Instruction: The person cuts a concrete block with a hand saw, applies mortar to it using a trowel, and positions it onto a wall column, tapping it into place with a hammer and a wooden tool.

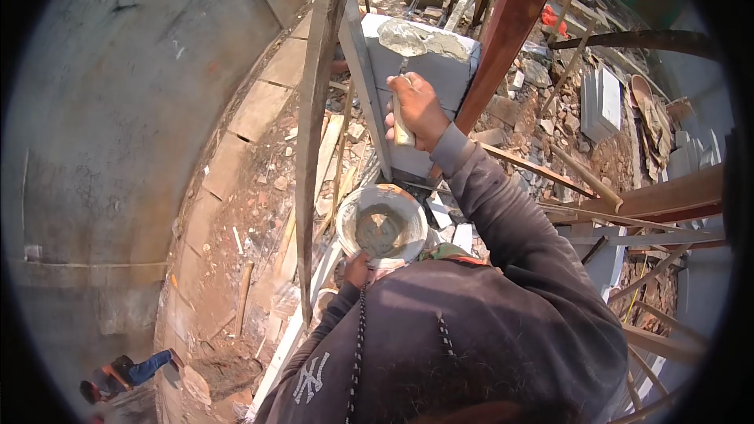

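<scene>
My right hand is wrapped round the handle of a trowel. Wet grey mortar covers the trowel's blade, which is over the top of a pale block column. More mortar lies on that top, to the right of the blade. Below, near my chest, my left hand grips the rim of a round bucket. Grey mortar sits inside the bucket.
A wooden post stands left of the column and a reddish beam slants at its right. White blocks stand among rubble at right. A grey wall fills the left. Another person is at the lower left.
</scene>
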`<control>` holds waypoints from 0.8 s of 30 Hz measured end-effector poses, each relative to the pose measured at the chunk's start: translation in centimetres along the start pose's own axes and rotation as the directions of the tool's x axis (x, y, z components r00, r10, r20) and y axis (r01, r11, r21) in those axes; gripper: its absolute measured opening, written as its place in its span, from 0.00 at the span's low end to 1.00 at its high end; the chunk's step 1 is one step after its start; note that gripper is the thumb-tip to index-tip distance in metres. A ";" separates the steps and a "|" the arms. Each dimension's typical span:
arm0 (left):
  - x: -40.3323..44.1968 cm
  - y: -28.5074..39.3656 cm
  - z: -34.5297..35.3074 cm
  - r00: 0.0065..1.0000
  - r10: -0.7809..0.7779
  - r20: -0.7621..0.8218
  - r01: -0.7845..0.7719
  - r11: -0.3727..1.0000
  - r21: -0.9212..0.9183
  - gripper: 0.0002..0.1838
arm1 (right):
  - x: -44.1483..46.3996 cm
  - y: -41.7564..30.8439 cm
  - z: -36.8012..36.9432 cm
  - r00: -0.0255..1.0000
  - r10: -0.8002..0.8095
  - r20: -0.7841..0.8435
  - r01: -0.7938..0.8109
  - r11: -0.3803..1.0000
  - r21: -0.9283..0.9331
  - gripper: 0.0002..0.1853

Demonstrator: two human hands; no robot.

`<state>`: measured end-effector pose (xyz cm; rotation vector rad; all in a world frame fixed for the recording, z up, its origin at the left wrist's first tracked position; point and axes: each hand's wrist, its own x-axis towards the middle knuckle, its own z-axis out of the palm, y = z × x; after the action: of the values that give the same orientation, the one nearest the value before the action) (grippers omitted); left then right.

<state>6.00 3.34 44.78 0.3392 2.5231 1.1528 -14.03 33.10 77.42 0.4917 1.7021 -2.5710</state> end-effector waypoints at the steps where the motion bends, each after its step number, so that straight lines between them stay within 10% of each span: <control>1: -0.1 -0.1 0.2 1.000 -0.030 0.010 0.030 0.998 -0.056 0.09 | 0.2 -0.3 -0.1 1.000 0.029 0.011 -0.029 0.999 -0.031 0.13; 7: 0.7 -1.7 0.8 0.961 -0.230 0.154 0.266 0.924 -0.275 0.15 | 2.3 -2.5 -2.0 0.978 0.172 0.120 -0.140 0.961 -0.237 0.14; 15: 0.4 -2.3 2.0 0.987 -0.155 0.038 0.158 0.916 -0.368 0.13 | -2.9 -4.7 -8.3 0.994 0.097 0.050 -0.045 0.783 -0.621 0.15; 20: 0.5 -1.1 1.6 0.999 -0.048 -0.021 0.041 0.963 -0.268 0.13 | -6.2 -2.6 -9.8 0.998 0.030 -0.053 -0.055 0.818 -0.573 0.15; 24: 1.0 -4.4 3.1 0.969 -0.228 0.095 0.245 0.838 -0.488 0.12 | -7.8 3.1 -7.8 0.969 -0.080 -0.235 0.009 0.957 -0.291 0.15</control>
<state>5.98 2.93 39.31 -0.0879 2.0572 1.6095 -4.09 37.66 73.98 0.7879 2.1456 -2.3087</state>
